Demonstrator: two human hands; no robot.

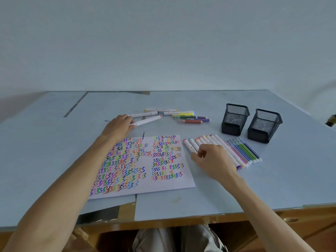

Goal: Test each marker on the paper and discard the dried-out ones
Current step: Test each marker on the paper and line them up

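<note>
Reaching left hand [118,125] to the orange-capped marker [147,121] beyond the scribbled paper [143,166], fingers touching it, grip unclear, while right hand [211,158], fingers loosely curled, settles on the marker row [218,148], presumably picking next.
</note>
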